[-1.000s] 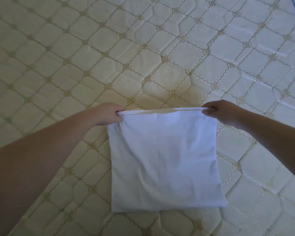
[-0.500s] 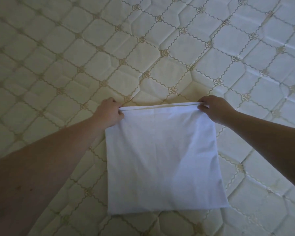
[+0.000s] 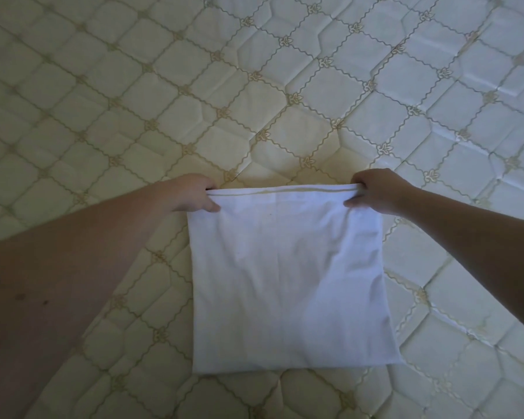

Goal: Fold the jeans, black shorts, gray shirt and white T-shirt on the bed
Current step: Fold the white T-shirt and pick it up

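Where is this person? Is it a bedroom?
Probably a bedroom, yes. The whole surface is a bare quilted mattress with a stitched diamond pattern, and the left hand and right hand are holding a folded white T-shirt on it. No walls or furniture show.

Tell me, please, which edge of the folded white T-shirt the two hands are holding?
The far edge: the left hand and right hand each pinch one of its corners, while the white T-shirt has its near edge lying free on the bed.
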Tool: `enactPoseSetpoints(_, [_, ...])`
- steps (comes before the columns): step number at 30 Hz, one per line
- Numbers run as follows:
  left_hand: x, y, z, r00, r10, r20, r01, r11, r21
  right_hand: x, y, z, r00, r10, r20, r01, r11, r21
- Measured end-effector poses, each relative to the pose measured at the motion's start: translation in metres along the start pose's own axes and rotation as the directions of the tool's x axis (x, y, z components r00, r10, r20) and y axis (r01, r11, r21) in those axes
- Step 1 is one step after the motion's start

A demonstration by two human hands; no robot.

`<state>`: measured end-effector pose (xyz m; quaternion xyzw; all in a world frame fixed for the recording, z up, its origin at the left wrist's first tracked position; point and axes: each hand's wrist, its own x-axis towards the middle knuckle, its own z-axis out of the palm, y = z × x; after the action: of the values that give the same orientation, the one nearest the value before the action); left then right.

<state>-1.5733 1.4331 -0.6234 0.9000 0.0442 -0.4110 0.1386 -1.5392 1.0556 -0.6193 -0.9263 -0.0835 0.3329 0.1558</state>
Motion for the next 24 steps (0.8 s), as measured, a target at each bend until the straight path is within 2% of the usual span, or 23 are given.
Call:
enactPoseSetpoints(5, [-0.041,0.008,-0.031,0.99,0.137,0.032,-0.136,0.99,-0.028,-0.039,-0.011,-0.034,0.996,-0.077,-0.047,0.079,0.996,0.037])
enactPoseSetpoints(8, [-0.07,0.025,-0.069,0.976,0.217,0.028,-0.219,0.974,0.052,-0.068,-0.027,-0.066,0.987,-0.11,-0.121,0.118,0.991,0.061])
enactPoseSetpoints(11, [-0.103,0.045,-0.121,0.954,0.28,-0.108,-0.271,0.958,0.096,-0.094,-0.046,-0.114,0.96,-0.122,-0.253,0.136,0.99,0.039])
enactPoseSetpoints(15, [-0.149,0.062,-0.184,0.868,0.358,-0.344,-0.337,0.934,0.119,-0.127,-0.068,-0.178,0.879,-0.125,-0.459,0.164,0.985,0.047])
enactPoseSetpoints(17, [-0.165,0.063,-0.201,0.824,0.356,-0.441,-0.36,0.93,0.078,-0.142,-0.073,-0.196,0.823,-0.134,-0.553,0.196,0.979,0.055])
enactPoseSetpoints(21, [-0.171,0.056,-0.181,0.755,0.351,-0.554,-0.331,0.933,0.141,-0.156,-0.064,-0.183,0.735,-0.192,-0.65,0.238,0.971,-0.017])
enactPoseSetpoints(24, [-0.152,0.046,-0.124,0.753,0.314,-0.579,-0.261,0.949,0.176,-0.152,-0.043,-0.136,0.738,-0.205,-0.643,0.188,0.977,-0.096])
